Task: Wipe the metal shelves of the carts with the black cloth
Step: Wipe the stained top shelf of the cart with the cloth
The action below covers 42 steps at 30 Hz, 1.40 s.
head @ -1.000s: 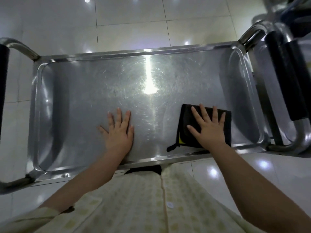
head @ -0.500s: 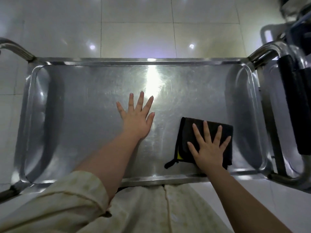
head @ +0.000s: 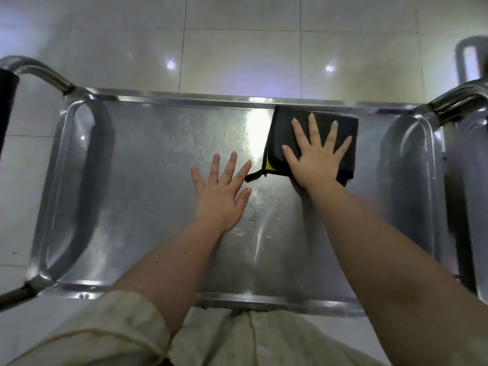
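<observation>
While folded black cloth (head: 284, 122) lies at far rim (head: 184, 97), 2 hands press flat steel cart shelf (head: 148, 180)

With all 5 fingers straight and spread, a person's right hand (head: 315, 159) presses the black cloth against the shelf, its top edge touching the far rim. Beside it, the left hand (head: 220, 196) rests flat on bare metal, fingers splayed, holding nothing.
</observation>
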Available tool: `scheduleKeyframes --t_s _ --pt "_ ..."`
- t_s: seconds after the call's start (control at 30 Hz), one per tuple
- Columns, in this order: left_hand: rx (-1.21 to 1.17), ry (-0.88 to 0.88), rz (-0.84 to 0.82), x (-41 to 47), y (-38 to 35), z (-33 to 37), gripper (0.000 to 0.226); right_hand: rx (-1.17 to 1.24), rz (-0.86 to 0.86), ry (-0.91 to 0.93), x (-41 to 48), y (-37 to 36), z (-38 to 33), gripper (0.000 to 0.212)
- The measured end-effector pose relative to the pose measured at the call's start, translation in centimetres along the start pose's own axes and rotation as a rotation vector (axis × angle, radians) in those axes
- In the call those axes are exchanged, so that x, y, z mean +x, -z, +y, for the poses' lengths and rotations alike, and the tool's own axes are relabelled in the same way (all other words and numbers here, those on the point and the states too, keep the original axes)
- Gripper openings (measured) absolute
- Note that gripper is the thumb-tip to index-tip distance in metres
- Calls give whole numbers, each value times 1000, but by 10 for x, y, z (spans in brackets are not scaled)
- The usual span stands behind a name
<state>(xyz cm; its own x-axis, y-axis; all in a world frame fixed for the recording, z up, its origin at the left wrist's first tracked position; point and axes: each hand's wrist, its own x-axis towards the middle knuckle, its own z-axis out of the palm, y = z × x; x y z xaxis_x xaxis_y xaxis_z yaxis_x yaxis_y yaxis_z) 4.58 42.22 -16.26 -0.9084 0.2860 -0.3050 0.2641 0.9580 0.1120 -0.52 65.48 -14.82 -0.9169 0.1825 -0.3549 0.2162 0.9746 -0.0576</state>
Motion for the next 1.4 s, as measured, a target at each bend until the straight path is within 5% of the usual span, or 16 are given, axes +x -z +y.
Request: scheduleKeyframes --t_s 0.27,0.47,0.63,0.8,1.0,1.1,1.27,1.4 --pt "6 1 13 -2 0 0 59 44 -140 93 -207 -67 37 65" --pt "-9 -25 40 -2 -3 -2 61 88 19 -215 -80 -23 74 64" --pt "34 -25 7 1 -2 -1 65 69 -38 -148 7 14 99 65" --pt "65 -2 -20 -1 1 1 66 70 -26 -161 -79 -22 89 66" --pt "86 17 -121 -4 13 6 68 55 -186 27 -239 -69 66 67" --pt "7 11 -151 -10 27 26 64 126 -100 19 -231 -52 86 60" --pt "-231 -345 -22 -37 28 97 32 199 -19 -66 -187 -19 129 50" --pt "-164 -374 -46 -60 1 145 44 218 -11 -16 -189 -21 126 36"
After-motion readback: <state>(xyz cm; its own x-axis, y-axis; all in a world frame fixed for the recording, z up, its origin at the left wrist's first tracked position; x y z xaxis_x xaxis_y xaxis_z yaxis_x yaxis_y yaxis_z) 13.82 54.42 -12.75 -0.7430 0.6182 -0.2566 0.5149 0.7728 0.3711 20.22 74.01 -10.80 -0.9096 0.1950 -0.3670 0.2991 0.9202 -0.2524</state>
